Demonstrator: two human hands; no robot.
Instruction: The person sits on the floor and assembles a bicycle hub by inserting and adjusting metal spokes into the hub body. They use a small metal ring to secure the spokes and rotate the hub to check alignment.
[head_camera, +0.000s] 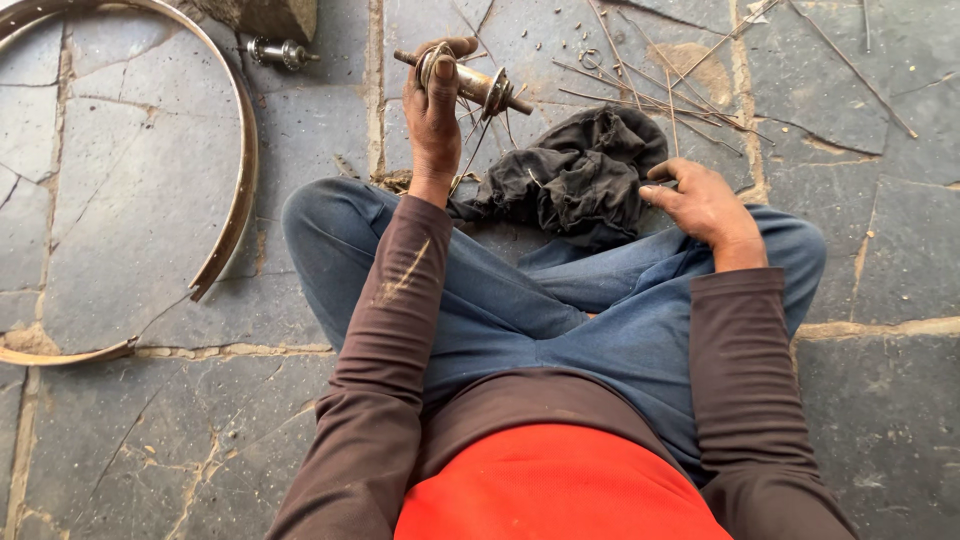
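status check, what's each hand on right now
Left hand gripping wheel hub, spokes hanging off it. Right hand resting at edge of dark rag, fingers curled. Loose spokes scattered beyond; bent rim lying to the left.

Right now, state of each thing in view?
wheel hub: lifted, gripped by left hand, thin spokes hanging from it
dark rag: crumpled on lap, right hand touching its edge
wheel rim: flat on stone floor, bare
second hub: lying on floor
loose spokes: scattered on floor
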